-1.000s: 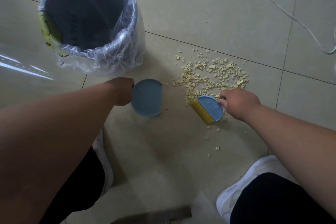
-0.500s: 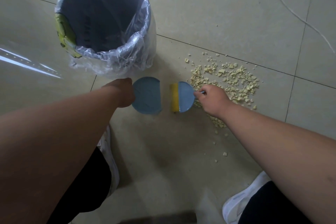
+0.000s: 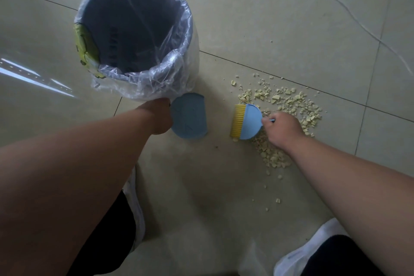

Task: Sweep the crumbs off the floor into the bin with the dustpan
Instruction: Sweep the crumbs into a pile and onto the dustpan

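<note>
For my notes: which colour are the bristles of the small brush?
Yellow bristles on a light blue brush, seen in the head view.

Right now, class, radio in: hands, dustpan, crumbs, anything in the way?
Left hand grips dustpan beside bin. Right hand grips brush. Crumbs on floor, dustpan holds none visible. Path clear.
</note>
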The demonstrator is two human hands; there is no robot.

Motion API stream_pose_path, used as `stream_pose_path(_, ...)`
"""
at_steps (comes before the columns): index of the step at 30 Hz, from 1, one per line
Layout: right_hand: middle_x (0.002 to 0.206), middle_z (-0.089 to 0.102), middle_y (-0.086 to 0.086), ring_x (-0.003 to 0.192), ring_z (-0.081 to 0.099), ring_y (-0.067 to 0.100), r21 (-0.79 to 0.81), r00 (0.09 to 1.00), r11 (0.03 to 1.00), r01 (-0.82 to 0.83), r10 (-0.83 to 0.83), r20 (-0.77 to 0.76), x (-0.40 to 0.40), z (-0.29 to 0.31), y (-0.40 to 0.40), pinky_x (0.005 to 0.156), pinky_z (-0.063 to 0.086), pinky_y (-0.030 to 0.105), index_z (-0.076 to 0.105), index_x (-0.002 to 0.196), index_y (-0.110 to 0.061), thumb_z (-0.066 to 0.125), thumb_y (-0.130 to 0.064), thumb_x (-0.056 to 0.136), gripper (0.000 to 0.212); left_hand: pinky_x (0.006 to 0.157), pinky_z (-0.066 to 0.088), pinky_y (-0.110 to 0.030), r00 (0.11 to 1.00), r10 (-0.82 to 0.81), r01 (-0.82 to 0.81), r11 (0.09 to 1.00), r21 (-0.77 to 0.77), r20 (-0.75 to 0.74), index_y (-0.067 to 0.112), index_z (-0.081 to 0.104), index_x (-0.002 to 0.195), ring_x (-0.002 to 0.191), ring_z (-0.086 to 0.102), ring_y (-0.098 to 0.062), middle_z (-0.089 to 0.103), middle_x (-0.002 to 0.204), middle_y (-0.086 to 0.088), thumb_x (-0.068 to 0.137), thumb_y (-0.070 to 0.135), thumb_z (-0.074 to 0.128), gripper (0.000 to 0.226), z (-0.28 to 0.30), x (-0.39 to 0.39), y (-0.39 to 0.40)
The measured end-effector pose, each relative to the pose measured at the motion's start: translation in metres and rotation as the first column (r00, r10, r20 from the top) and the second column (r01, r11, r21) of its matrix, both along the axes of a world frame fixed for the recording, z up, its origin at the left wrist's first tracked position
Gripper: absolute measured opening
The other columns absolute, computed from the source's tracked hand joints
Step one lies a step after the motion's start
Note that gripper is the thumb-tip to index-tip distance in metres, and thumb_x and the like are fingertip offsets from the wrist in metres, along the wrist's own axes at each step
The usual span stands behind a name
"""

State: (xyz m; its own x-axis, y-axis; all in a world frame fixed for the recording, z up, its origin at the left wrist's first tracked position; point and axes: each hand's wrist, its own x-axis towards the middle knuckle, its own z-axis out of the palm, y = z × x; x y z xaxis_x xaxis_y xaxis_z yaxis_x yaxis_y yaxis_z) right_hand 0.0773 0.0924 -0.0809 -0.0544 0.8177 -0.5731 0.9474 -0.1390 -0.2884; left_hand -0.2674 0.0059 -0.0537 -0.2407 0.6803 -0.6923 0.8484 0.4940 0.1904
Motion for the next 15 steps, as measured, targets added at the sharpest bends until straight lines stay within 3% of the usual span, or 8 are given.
stream_pose_path(3, 0.103, 0.072, 0.012, 0.086, 0.057, 0.027, 0.001, 0.999, 1.000, 0.027, -0.027, 0.044, 0.028, 0.002, 0.004, 0.075, 0.041, 0.030, 0.073, 0.105, -0.012, 0.057, -0.039, 0.101, 0.032, 0.093, 0.055, -0.043, 1.000, -0.012, 0.012, 1.000, 0.024, 0.005, 0.013, 0.056, 0.112, 0.107, 0.060, -0.032, 0.061, 0.116, -0.011, 0.088, 0.010, 0.059, 0.025, -0.001, 0.008, 0.005)
stream_pose_path(8, 0.105, 0.072, 0.015, 0.084, 0.054, 0.028, 0.001, 0.997, 0.999, 0.049, -0.049, 0.066, 0.053, 0.009, 0.007, 0.075, 0.039, 0.030, 0.068, 0.093, -0.017, 0.056, -0.038, 0.102, 0.026, 0.080, 0.051, -0.038, 1.000, -0.015, 0.015, 0.999, 0.037, 0.010, 0.015, 0.053, 0.103, 0.097, 0.058, -0.029, 0.059, 0.109, -0.009, 0.088, 0.011, 0.060, 0.018, -0.001, 0.017, 0.008)
stream_pose_path(15, 0.093, 0.069, 0.007, 0.089, 0.062, 0.028, -0.005, 0.991, 0.998, 0.055, -0.055, -0.119, 0.030, 0.017, 0.008, 0.074, 0.039, 0.029, 0.075, 0.105, -0.013, 0.058, -0.039, 0.101, 0.031, 0.093, 0.054, -0.044, 0.998, 0.048, -0.050, 0.998, 0.035, 0.046, 0.014, 0.052, 0.110, 0.106, 0.058, -0.032, 0.058, 0.116, -0.010, 0.086, 0.010, 0.058, 0.025, -0.004, 0.015, 0.007)
